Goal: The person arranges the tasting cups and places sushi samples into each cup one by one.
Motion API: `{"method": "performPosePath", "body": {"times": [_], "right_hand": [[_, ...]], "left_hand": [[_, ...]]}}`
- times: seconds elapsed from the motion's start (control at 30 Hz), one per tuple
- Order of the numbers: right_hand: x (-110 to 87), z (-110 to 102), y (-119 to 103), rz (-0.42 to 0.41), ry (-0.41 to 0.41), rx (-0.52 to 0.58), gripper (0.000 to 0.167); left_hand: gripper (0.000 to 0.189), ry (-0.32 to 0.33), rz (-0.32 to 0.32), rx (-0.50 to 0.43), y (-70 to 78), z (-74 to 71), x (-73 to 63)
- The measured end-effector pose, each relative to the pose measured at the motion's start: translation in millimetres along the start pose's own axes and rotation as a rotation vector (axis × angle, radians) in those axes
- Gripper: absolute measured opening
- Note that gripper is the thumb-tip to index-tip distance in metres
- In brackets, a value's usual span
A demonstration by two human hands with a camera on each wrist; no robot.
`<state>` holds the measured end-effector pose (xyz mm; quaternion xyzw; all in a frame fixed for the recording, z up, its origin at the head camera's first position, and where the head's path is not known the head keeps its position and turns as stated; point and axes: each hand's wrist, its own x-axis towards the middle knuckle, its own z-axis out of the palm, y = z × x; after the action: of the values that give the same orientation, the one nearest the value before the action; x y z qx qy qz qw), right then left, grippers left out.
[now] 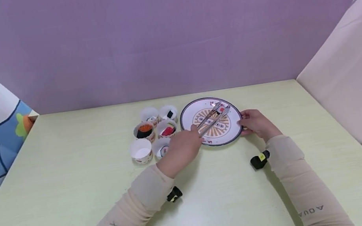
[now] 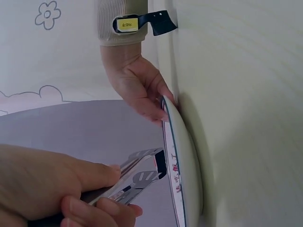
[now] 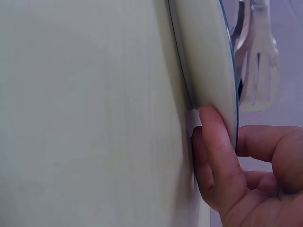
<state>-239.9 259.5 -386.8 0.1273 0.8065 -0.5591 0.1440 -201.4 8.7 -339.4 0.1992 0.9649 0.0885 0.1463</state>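
Observation:
My left hand [image 1: 182,144] grips a pair of metal tongs [image 1: 210,126] with slotted tips. Between those tips, low over the plate, sits a small toy-like sushi piece with a black band [image 2: 161,163], showing some red and white in the head view. The round white plate [image 1: 187,122] has a dark blue rim, red lettering and a tan lion-like face in its middle. My right hand [image 1: 258,122] pinches the plate's right edge, thumb above the rim and fingers [image 3: 218,146] beneath. In the right wrist view, the plate's underside stands close to the table.
Left of the plate, several small paper cups stand grouped. One cup [image 1: 151,137] holds an orange-topped black piece [image 1: 144,130], another a red-topped piece [image 1: 168,131], a third a black-and-white piece [image 1: 169,114]. A purple wall panel [image 1: 155,45] borders the table's [image 1: 70,179] far edge.

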Motion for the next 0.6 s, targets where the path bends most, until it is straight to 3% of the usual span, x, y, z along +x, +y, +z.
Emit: {"method": "performPosePath", "body": {"times": [0.1,0.33,0.6], "right_hand": [[0.2,0,1,0.011,0.002,-0.015,0.046],[0.1,0,2,0.018,-0.001,-0.006,0.047],[-2.8,1,3,0.029,0.004,-0.009,0.047]], "left_hand": [[0.055,0.010,-0.005,0.013,-2.0,-3.6,-7.4],[0.041,0.133,0.086,0.073,-15.3,-7.0,-28.0],[0.037,0.164,0.135,0.077,-39.1,-15.5,-53.3]]}}
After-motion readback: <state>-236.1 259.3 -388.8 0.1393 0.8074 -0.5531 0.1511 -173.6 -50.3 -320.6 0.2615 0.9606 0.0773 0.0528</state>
